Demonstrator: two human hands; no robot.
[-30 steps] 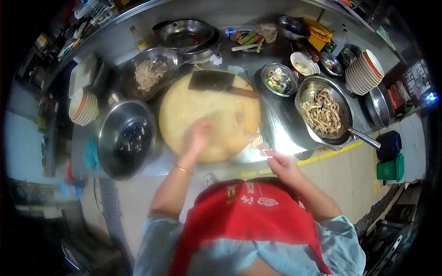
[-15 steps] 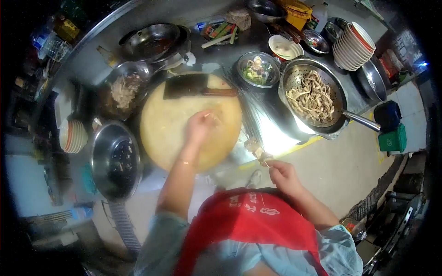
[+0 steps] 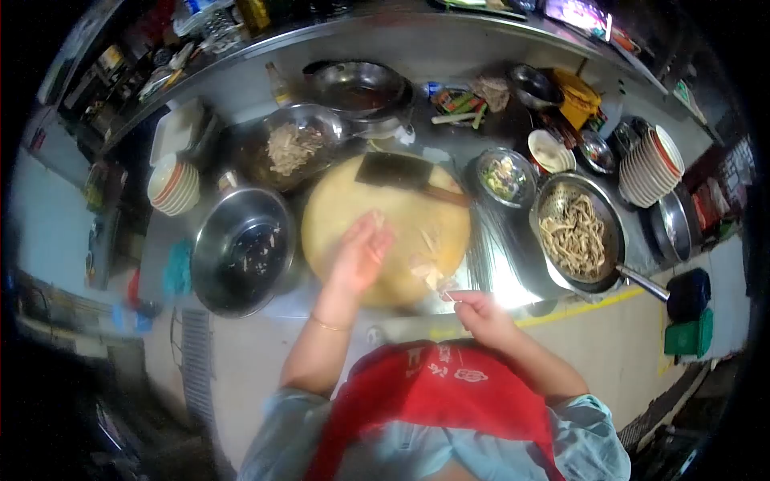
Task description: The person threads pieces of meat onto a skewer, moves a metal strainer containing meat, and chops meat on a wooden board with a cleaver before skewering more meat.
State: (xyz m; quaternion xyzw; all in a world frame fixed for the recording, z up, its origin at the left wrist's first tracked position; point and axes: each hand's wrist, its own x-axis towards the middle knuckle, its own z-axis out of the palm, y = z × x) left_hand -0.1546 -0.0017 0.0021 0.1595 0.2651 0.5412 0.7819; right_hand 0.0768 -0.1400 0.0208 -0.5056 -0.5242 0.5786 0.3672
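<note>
My right hand (image 3: 481, 317) pinches the end of a thin skewer (image 3: 451, 297). Pale pieces of food (image 3: 429, 274) are on it, over the lower right edge of the round cutting board (image 3: 325, 212). Over the middle of the board is my left hand (image 3: 362, 252), palm partly up, its fingers curled round a small pale bit too blurred to name. A few pale scraps (image 3: 429, 238) show on the board between the hands. A cleaver (image 3: 393, 171) lies flat across the board's far side, handle to the right. Thin sticks (image 3: 491, 240) lie beside the board.
At left are a deep metal basin (image 3: 212, 264), stacked bowls (image 3: 174, 186) and a pan of sliced food (image 3: 293, 150). On the right stand a strainer (image 3: 613, 232) of brown strips, a dish of chopped vegetables (image 3: 507, 178) and tall stacked bowls (image 3: 651, 166). A shelf edge runs behind.
The view has tilted up, showing more of the shelf. My left hand has turned palm partly up. The skewered food in my right hand has come over the board's edge.
</note>
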